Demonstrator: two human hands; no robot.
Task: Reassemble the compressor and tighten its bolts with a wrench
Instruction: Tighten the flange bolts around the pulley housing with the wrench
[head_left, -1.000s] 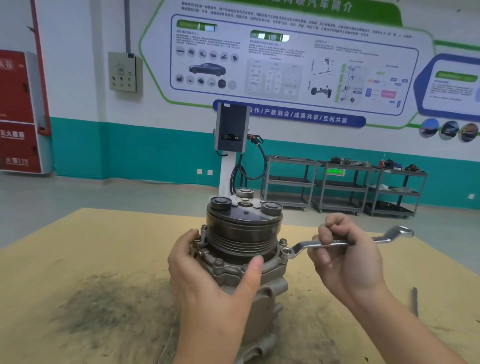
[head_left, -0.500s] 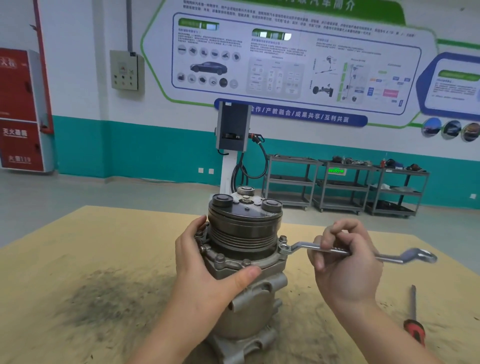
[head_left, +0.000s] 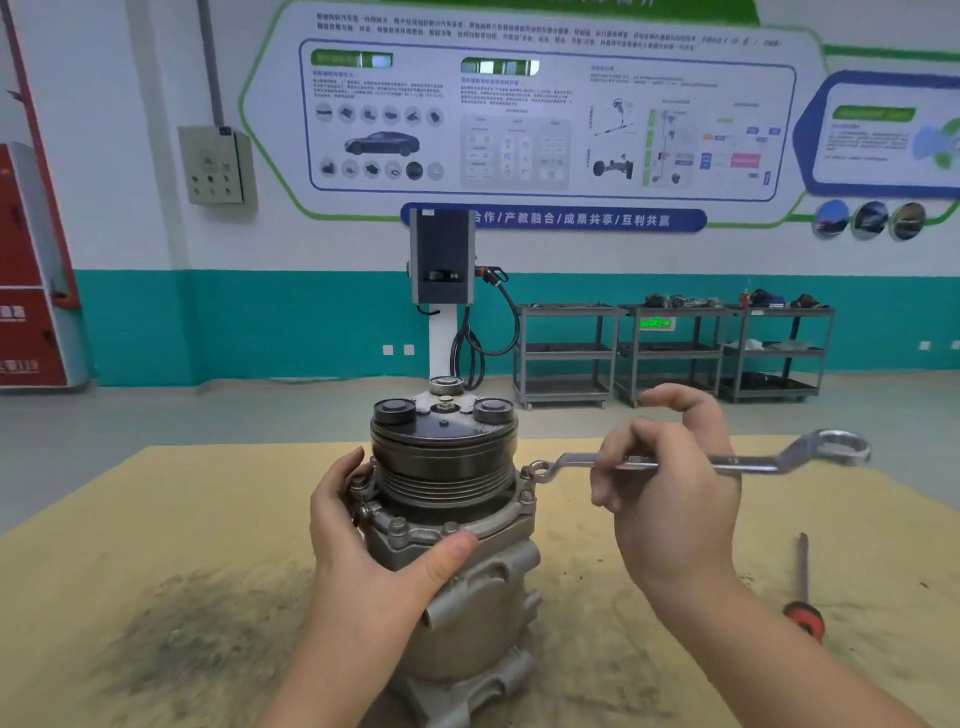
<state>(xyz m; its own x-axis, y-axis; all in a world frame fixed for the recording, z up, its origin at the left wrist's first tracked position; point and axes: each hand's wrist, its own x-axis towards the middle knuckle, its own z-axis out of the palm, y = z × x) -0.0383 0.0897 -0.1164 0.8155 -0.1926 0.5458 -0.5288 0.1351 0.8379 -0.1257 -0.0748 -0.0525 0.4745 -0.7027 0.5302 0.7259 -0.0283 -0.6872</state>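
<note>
Compressor (head_left: 457, 545) upright on table (head_left: 156, 519), left hand (head_left: 374, 540) wrapped round flange. Wrench (head_left: 670, 462) long axis horizontal, small ring on right-side flange bolt (head_left: 537, 471). Right hand (head_left: 670, 493) loosely pinches mid-shaft, fingers partly lifted, right of bolt.

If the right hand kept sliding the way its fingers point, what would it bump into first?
Probably the compressor. The right hand holds the wrench, and its fingers point left along the handle toward the pulley, though depth is hard to judge.
</note>
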